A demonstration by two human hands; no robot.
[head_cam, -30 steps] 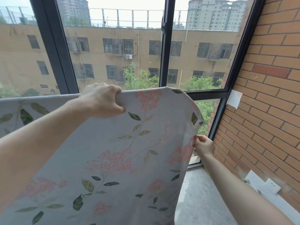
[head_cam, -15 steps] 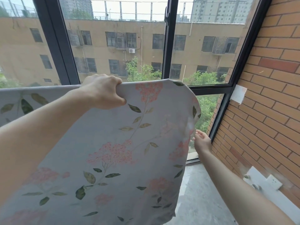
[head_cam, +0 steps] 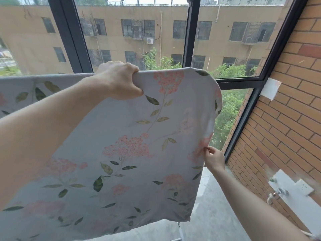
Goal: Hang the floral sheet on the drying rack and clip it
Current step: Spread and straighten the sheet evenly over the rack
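Note:
The floral sheet, pale grey with pink blossoms and green leaves, hangs spread in front of me, draped over a top bar that it hides. My left hand grips the sheet's top fold, fingers curled over the edge. My right hand pinches the sheet's right side edge lower down. A bit of the drying rack's metal leg shows below the sheet's bottom right corner. No clip is visible.
A dark-framed window stands right behind the sheet. A brick wall closes the right side, with a white socket plate and a tap low on it. Grey floor lies below.
My right hand has closed its fingers on the sheet's side edge again after briefly loosening. My left hand keeps its grip on the top fold. The view has tilted downward.

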